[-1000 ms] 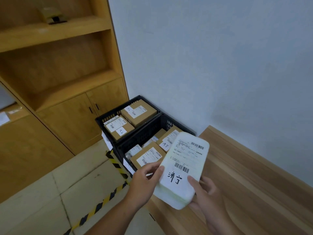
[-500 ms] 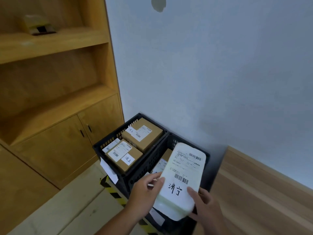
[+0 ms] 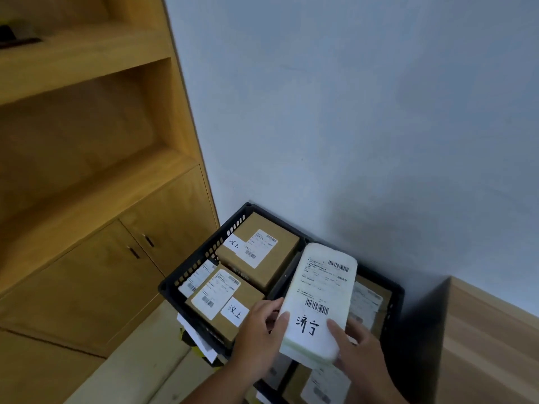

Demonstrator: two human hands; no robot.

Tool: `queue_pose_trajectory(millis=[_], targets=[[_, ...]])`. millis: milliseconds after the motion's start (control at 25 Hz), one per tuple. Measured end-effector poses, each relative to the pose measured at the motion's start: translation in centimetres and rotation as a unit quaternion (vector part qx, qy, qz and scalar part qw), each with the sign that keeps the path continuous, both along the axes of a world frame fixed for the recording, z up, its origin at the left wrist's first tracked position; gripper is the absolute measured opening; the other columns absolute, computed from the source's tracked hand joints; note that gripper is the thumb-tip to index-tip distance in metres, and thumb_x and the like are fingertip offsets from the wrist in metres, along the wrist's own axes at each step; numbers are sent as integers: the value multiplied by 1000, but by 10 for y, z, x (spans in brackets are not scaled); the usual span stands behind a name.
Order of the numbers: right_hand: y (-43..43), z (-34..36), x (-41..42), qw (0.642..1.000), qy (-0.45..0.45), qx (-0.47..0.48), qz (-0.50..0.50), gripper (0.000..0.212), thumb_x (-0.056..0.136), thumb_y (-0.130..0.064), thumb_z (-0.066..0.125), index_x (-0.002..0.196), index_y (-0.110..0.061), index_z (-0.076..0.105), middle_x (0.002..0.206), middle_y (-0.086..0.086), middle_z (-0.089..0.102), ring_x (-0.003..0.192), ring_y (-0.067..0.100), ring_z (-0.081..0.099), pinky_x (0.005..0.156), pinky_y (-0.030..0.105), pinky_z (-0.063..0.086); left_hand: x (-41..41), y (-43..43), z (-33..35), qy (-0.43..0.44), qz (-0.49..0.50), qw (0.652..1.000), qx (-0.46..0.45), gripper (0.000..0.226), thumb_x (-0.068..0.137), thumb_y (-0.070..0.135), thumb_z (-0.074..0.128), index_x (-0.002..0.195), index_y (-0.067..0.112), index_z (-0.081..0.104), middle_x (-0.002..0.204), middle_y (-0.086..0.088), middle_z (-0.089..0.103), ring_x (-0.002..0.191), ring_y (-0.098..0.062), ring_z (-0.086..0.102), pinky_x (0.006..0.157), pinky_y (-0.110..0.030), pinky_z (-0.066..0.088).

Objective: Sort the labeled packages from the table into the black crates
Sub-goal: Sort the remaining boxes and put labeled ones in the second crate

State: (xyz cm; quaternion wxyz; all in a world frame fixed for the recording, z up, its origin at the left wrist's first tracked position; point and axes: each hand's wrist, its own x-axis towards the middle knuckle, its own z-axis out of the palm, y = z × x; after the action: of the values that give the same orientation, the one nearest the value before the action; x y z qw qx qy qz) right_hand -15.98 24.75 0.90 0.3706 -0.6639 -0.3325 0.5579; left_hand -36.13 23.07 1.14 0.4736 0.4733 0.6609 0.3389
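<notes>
The white package (image 3: 318,304) I hold looks like soft, matt foam wrap, its label (image 3: 323,284) smooth paper. The black crates (image 3: 204,255) are matt slotted plastic; the boxes (image 3: 287,246) inside them are dull brown cardboard. Left of the crates, the cabinet (image 3: 87,258) is smooth wood.

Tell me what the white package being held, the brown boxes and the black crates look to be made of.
The white package is likely soft foam or padded plastic wrap with a matte finish: its corners are rounded and its near edge looks layered. The brown boxes look like matte cardboard, going by the kraft colour and crisp edges. The black crates are probably moulded plastic: slotted walls, dull sheen.
</notes>
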Motion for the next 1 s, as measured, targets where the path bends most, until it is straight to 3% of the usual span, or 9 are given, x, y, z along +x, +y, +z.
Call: queue_pose_trajectory(millis=[120,360,600,720,800,880,960,1000], targets=[[43,-42,-6,1000,-5,-12,1,27,91,-30,75,117,-24,69,114,-2,73,102,24,72,91,51,60,-4,48,-39,9,-2,999,-36,36,103,33,58,139,31,60,126,16,59,108,5,62,81,-15,57],[91,-116,0,998,-65,-20,19,29,94,-30,71,123,-26,68,107,-12,75,89,8,75,77,35,65,-3,111,-119,6,-17,996,-82,37,100,27,63,137,34,63,116,17,68,92,13,66,67,-9,54],[101,-168,-7,987,-149,-48,34,36,95,-32,70,129,-22,65,111,-10,71,96,10,71,81,32,62,-5,122,-177,37,-40,993,-103,41,102,26,60,143,30,58,124,12,65,100,1,68,83,-21,61],[104,-186,-11,975,-205,-56,59,39,95,-35,69,130,-20,64,103,-18,67,85,-6,63,66,11,53,-1,124,-191,77,-55,991,-96,46,104,28,57,149,23,51,129,10,47,108,-1,62,87,-18,57],[114,-196,-14,967,-242,-53,66,38,95,-36,69,129,-20,63,103,-16,67,79,-11,59,56,6,47,3,127,-199,114,-77,987,-83,52,104,29,57,153,21,43,127,12,39,111,-2,57,85,-8,52],[126,-205,-16,951,-294,-59,78,39,96,-40,67,126,-16,62,108,-5,71,82,-1,63,63,15,52,7,129,-207,145,-105,981,-73,56,104,31,56,156,23,37,129,15,35,114,2,48,79,1,43],[136,-216,-16,923,-356,-100,106,43,97,-46,62,124,-12,61,108,9,69,90,20,65,72,34,57,13,130,-215,170,-131,974,-68,57,104,32,55,157,20,36,139,13,36,124,0,41,85,2,35],[139,-221,-16,913,-370,-121,120,45,98,-47,60,123,-10,60,108,12,67,92,23,62,72,34,55,14,129,-217,181,-145,970,-65,58,104,32,54,157,18,34,146,10,36,131,-2,37,90,1,32]])
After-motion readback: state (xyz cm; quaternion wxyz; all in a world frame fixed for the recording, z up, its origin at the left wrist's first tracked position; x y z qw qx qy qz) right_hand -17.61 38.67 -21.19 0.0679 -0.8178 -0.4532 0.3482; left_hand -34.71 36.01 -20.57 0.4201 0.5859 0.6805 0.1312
